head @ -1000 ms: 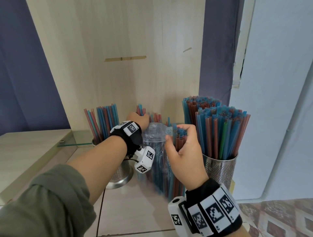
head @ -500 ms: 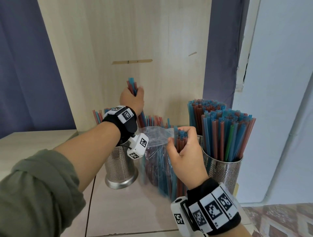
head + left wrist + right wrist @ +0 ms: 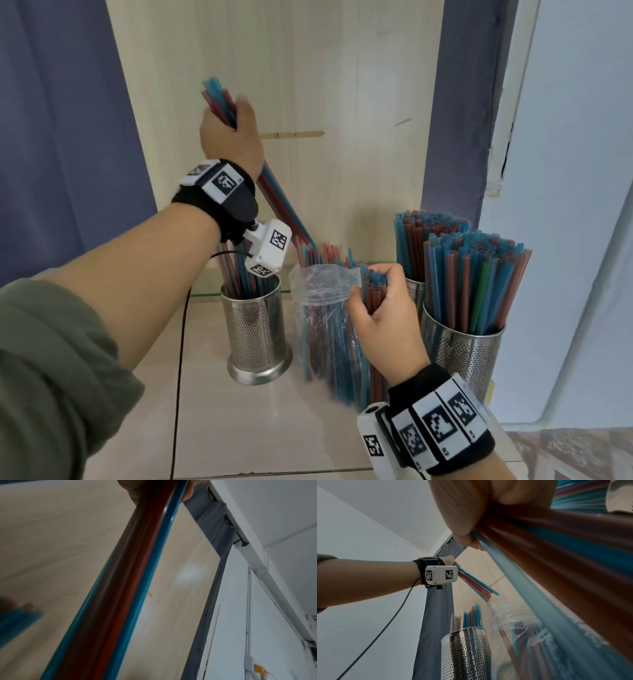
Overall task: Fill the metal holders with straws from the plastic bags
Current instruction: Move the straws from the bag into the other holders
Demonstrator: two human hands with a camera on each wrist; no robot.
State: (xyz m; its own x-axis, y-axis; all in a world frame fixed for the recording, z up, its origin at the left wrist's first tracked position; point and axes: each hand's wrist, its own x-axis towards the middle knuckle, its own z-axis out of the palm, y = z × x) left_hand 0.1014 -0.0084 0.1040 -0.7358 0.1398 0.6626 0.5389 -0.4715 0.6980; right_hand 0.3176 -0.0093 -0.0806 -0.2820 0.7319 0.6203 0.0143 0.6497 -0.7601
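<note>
Left hand (image 3: pixel 230 137) is fisted round a small bunch of straws (image 3: pixel 274 192), raised high against the wooden back panel (image 3: pixel 342 85); the bunch slants down to the right, its lower ends just above the bag mouth, apparently clear of it in the right wrist view. Lifting that high probably gets the long straws fully out before swinging them left to the part-filled holder (image 3: pixel 255 329). Right hand (image 3: pixel 383 315) is clamped on the tops of the remaining straws in the plastic bag (image 3: pixel 318 287), likely also pinching the bag rim, though that contact is hard to see. This grip keeps the bag upright on the counter (image 3: pixel 239 428) and stops the rest from following the pulled bunch.

Bag stands between the left holder and two holders on the right, near one (image 3: pixel 469 356) and far one (image 3: pixel 416 291), both packed full. So only the left holder seems to need more straws.

Versus half a second ago: left hand is clearly higher and the bunch is drawn much further out of the bag. A second ago that hand was down at the bag mouth. Right hand and bag have barely moved. Camera view has dropped a little, showing more counter.
</note>
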